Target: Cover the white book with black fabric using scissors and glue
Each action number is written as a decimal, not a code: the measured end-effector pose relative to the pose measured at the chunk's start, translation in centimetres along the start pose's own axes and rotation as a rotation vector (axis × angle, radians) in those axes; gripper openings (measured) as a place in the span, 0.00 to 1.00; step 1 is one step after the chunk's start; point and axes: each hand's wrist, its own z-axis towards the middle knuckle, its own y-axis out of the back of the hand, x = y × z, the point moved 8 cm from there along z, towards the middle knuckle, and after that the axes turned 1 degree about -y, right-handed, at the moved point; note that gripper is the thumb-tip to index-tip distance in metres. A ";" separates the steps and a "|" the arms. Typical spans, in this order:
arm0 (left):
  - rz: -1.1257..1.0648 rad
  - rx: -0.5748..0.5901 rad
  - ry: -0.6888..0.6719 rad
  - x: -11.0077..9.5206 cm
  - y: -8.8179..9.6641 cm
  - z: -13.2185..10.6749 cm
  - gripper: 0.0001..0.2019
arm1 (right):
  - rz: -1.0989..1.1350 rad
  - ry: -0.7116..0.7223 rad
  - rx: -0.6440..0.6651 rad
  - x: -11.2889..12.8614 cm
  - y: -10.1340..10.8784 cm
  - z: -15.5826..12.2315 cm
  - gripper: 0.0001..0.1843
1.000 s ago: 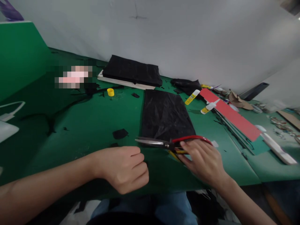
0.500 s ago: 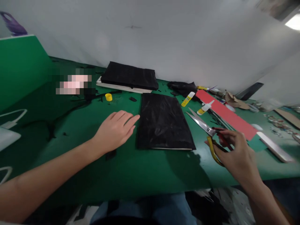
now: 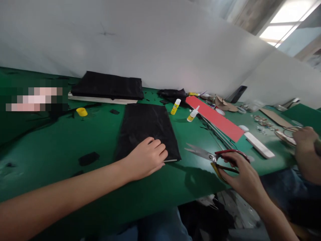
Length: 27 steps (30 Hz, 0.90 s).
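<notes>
A flat board point(image 3: 150, 124) wrapped in black cloth-like material lies on the green table, a thin pale edge showing along its near side. My left hand point(image 3: 146, 157) rests over the board's near edge, fingers curled on top and the thumb low at the edge. What lies under the palm is hidden. In my right hand point(image 3: 240, 172) is a pair of scissors point(image 3: 210, 156) with one red and one yellow handle. Their blades point left, slightly apart, just right of the board's near corner and not touching it.
Behind lies a black-wrapped stack point(image 3: 107, 85). A yellow cap point(image 3: 81, 111), glue stick point(image 3: 176, 107), small glue bottle point(image 3: 193, 114), red strip point(image 3: 215, 118) and white bar point(image 3: 259, 145) are spread around. Black scraps point(image 3: 89, 158) lie left. Another person's hand point(image 3: 306, 144) is at far right.
My left hand has come from beside the board onto its near edge. The scissors remain in my right hand, their blades closer together. The view has turned right, bringing another person's hand into sight.
</notes>
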 end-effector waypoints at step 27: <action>-0.135 -0.122 0.014 1.6 0.0 -0.4 0.13 | -0.163 0.599 -0.096 2.8 -1.5 1.1 0.14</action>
